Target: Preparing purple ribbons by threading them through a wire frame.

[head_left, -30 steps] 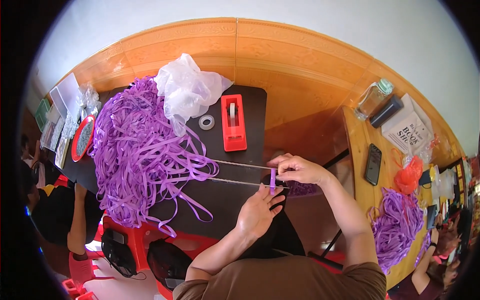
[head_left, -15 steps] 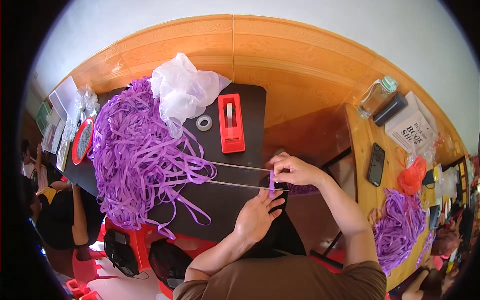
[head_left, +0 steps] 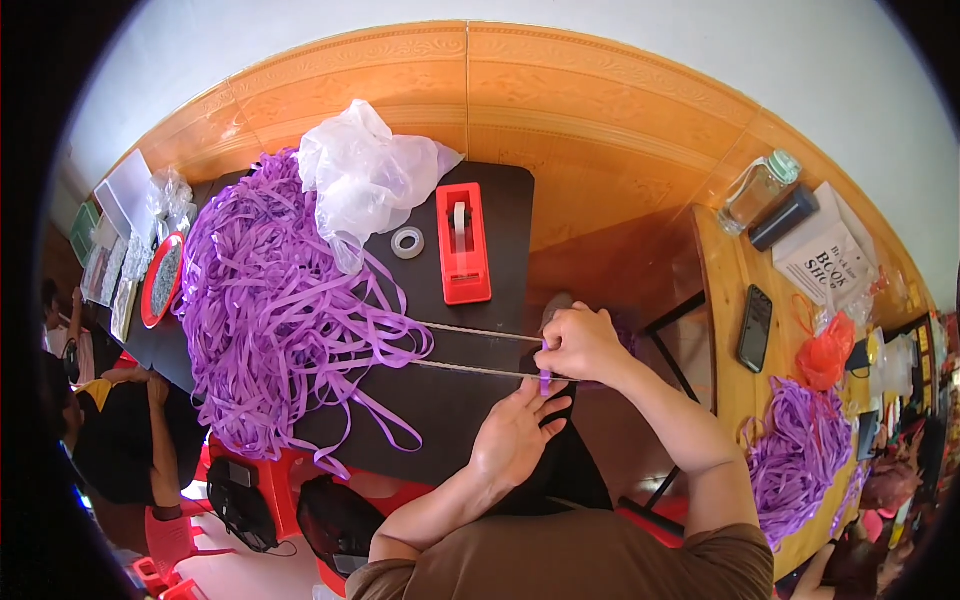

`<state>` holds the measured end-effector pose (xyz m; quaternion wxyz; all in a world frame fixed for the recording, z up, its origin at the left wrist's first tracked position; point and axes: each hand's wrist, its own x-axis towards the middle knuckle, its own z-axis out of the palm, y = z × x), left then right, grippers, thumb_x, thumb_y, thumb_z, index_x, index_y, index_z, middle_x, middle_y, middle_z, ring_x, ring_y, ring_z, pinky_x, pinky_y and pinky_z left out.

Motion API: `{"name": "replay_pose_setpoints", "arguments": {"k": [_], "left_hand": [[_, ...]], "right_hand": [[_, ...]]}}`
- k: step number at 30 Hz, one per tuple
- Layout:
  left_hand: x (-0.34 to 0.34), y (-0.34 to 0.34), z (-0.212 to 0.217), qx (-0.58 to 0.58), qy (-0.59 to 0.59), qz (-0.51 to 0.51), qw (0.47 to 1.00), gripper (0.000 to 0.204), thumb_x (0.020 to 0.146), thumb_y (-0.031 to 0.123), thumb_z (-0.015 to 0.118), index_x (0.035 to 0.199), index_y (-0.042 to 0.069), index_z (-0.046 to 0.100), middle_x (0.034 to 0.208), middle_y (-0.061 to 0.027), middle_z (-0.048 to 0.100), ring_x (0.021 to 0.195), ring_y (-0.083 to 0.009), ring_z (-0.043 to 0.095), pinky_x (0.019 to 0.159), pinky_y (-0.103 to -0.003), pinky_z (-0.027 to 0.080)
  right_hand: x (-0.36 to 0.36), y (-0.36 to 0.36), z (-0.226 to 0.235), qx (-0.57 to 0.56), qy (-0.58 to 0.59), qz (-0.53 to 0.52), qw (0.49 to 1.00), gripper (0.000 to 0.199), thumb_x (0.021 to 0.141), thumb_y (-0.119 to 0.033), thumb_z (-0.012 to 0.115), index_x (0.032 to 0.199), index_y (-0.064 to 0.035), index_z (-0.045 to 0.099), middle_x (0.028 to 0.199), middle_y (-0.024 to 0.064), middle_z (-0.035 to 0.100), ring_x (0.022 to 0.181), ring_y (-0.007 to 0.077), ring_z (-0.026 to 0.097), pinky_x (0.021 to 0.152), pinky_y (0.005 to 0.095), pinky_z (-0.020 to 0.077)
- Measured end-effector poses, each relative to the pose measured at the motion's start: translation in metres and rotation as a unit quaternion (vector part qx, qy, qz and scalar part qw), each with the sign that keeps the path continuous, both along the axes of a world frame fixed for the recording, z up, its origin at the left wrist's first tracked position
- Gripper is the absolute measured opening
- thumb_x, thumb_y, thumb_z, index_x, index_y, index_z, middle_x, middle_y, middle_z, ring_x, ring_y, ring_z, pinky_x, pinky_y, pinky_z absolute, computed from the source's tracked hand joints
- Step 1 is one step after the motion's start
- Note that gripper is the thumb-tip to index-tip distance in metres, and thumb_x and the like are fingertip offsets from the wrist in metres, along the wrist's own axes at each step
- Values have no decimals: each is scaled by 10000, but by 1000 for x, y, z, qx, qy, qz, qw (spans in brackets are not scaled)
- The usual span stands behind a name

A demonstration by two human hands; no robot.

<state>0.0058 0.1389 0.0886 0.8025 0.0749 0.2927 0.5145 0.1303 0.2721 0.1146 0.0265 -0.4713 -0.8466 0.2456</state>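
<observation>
Two thin rods run side by side from a heap of purple ribbon [head_left: 260, 320] toward my hands: an upper rod [head_left: 480, 330] and a lower rod [head_left: 470, 369]. Across their right ends lies a short strip of purple ribbon [head_left: 545, 383]. My right hand [head_left: 583, 342] is closed at the upper rod, thumb and fingers pinching the strip and hiding part of it. Below, my left hand [head_left: 512, 435] is turned palm up by the lower rod. Its fingertips hold the strip's lower part, while its other fingers are spread.
On the black table [head_left: 510, 230] are a red tape dispenser [head_left: 463, 280], a tape roll [head_left: 408, 242], a white plastic bag [head_left: 365, 175] and a red dish [head_left: 163, 280]. The wooden table [head_left: 725, 310] at right bears a phone [head_left: 755, 328], a bottle [head_left: 758, 190] and more purple ribbon [head_left: 800, 460]. A person sits at far left.
My right hand has lowered a little and come over the ribbon strip, covering more of it. My left hand stays by the lower rod.
</observation>
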Motion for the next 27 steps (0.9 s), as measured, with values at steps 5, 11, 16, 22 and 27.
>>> {"name": "replay_pose_setpoints", "arguments": {"k": [5, 11, 16, 22, 27], "left_hand": [[0, 0, -1, -5, -15, 4, 1000, 425, 919, 398, 441, 1231, 116, 505, 1274, -52, 492, 1187, -233, 424, 960, -375, 303], [0, -1, 0, -1, -24, 10, 1000, 379, 913, 398, 459, 1159, 120, 539, 1274, -55, 502, 1184, -246, 431, 956, -378, 316], [0, -1, -1, 0, -28, 11, 1000, 387, 911, 398, 470, 1164, 115, 544, 1301, -77, 506, 1173, -248, 445, 949, -380, 334], [-1, -1, -2, -4, -16, 4, 1000, 422, 945, 386, 441, 1223, 79, 520, 1305, -88, 504, 1169, -235, 451, 937, -369, 345], [0, 0, 1, -8, -13, 0, 1000, 445, 954, 384, 433, 1261, 68, 491, 1305, -86, 499, 1163, -226, 455, 929, -360, 350]], "right_hand": [[-1, -19, 7, 114, -29, -25, 993, 280, 620, -335, 699, 575, -72, 614, 685, 53, 605, 771, 248, 527, 647, 412, 319], [8, -33, 7, 246, -23, -82, 965, 387, 668, -415, 730, 598, -47, 632, 661, 92, 607, 770, 231, 560, 674, 407, 344], [50, -18, -41, -125, 386, -128, 905, 368, 910, -289, 602, 704, 12, 653, 848, 126, 690, 857, 191, 637, 800, 313, 464], [59, -35, -64, -358, 470, -244, 769, 417, 929, -366, 549, 957, 33, 669, 1002, 156, 670, 958, 211, 625, 879, 348, 465], [52, -40, -68, -414, 536, -182, 713, 493, 893, -419, 576, 1085, 34, 618, 1076, 149, 645, 1000, 225, 612, 879, 361, 474]]}}
